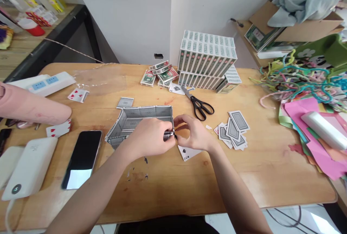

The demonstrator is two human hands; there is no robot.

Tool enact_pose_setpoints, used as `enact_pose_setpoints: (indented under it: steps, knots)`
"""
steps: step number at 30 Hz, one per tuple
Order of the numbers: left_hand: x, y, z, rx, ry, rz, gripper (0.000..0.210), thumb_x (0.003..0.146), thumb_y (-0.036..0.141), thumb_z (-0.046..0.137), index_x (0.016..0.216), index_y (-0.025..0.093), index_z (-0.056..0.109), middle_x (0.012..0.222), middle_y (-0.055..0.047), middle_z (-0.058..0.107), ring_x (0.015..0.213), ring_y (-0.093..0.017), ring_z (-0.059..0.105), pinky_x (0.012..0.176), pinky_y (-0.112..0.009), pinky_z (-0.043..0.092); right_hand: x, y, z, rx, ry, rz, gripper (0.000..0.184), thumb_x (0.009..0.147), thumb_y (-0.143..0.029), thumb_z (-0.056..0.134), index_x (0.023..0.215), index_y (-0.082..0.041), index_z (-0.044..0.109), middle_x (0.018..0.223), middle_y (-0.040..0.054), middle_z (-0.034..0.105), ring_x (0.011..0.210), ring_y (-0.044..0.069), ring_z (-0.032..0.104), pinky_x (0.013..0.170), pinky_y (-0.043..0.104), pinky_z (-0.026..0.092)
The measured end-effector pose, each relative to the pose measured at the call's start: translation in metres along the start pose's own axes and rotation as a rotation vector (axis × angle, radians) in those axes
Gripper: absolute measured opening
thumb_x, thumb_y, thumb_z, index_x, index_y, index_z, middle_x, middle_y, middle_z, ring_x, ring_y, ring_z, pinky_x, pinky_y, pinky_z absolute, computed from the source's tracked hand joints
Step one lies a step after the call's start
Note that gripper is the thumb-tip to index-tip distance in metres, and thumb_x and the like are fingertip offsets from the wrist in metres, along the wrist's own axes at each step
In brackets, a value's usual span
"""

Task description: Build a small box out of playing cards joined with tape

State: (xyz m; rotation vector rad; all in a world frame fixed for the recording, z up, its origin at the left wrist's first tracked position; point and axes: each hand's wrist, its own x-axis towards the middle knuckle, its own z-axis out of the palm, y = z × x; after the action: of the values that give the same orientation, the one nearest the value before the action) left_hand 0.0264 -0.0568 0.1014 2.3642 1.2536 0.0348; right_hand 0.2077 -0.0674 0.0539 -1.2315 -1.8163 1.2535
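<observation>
An open-topped box built of grey-backed playing cards (137, 112) sits on the table in front of me. My left hand (151, 136) reaches over its near side, fingers closed around the wall by the near right corner. From the right, my right hand (193, 131) pinches that same corner with thumb and forefinger. My fingers hide most of the corner; a small dark bit shows between the two hands. Partly under my right hand lies a two of spades (187, 153). Black-handled scissors (200, 107) rest just beyond it.
Loose cards (233, 131) lie to the right. Stacked card packs (207, 58) stand at the back, beside a few tumbled packs (165, 75). At left are a phone (82, 160), a white power bank (31, 169), a pink bottle (35, 105) and a power strip (45, 84). Yarn (306, 82) fills the right.
</observation>
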Motion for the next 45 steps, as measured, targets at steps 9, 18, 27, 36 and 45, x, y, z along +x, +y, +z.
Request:
enact_pose_setpoints:
  steps: [9, 18, 27, 36, 45]
  knots:
    - [-0.001, 0.004, 0.006, 0.104, 0.012, -0.032, 0.019, 0.079, 0.032, 0.047, 0.067, 0.020, 0.056, 0.059, -0.003, 0.063, 0.056, -0.019, 0.058, 0.051, -0.031, 0.026, -0.002, 0.003, 0.003, 0.003, 0.017, -0.015, 0.038, 0.063, -0.015, 0.066, 0.099, -0.018, 0.055, 0.101, 0.0059, 0.063, 0.090, 0.019, 0.066, 0.081, 0.036, 0.058]
    - [-0.012, 0.018, 0.011, 0.152, 0.155, -0.104, 0.019, 0.083, 0.021, 0.040, 0.068, 0.019, 0.052, 0.063, -0.005, 0.062, 0.064, -0.024, 0.059, 0.061, -0.036, 0.041, -0.002, -0.005, 0.002, 0.006, 0.097, -0.106, 0.043, 0.064, -0.014, 0.065, 0.105, -0.020, 0.052, 0.104, 0.0060, 0.057, 0.097, 0.020, 0.058, 0.082, 0.037, 0.058]
    - [-0.026, -0.006, 0.050, -0.084, 0.633, 0.245, 0.029, 0.080, 0.005, 0.047, 0.106, 0.018, 0.054, 0.094, -0.007, 0.072, 0.098, -0.020, 0.065, 0.104, -0.047, 0.038, -0.015, -0.015, 0.006, -0.207, 0.208, -0.149, 0.048, 0.070, -0.020, 0.069, 0.111, -0.022, 0.045, 0.110, 0.0077, 0.050, 0.101, 0.020, 0.055, 0.089, 0.039, 0.054]
    - [-0.032, -0.029, 0.092, 0.065, 0.924, 0.501, 0.030, 0.075, 0.005, 0.051, 0.104, 0.010, 0.058, 0.080, -0.011, 0.075, 0.084, -0.023, 0.071, 0.097, -0.052, 0.042, -0.033, 0.000, 0.032, -0.316, 0.333, -0.342, 0.048, 0.073, -0.020, 0.071, 0.111, -0.022, 0.042, 0.104, 0.0092, 0.051, 0.101, 0.023, 0.054, 0.084, 0.039, 0.053]
    - [-0.030, -0.032, 0.095, 0.067, 0.886, 0.543, 0.029, 0.076, 0.006, 0.051, 0.104, 0.009, 0.058, 0.080, -0.011, 0.075, 0.084, -0.022, 0.071, 0.097, -0.050, 0.042, -0.034, 0.006, 0.032, -0.427, 0.298, -0.405, 0.047, 0.074, -0.019, 0.067, 0.112, -0.018, 0.042, 0.105, 0.0119, 0.052, 0.098, 0.025, 0.050, 0.082, 0.041, 0.052]
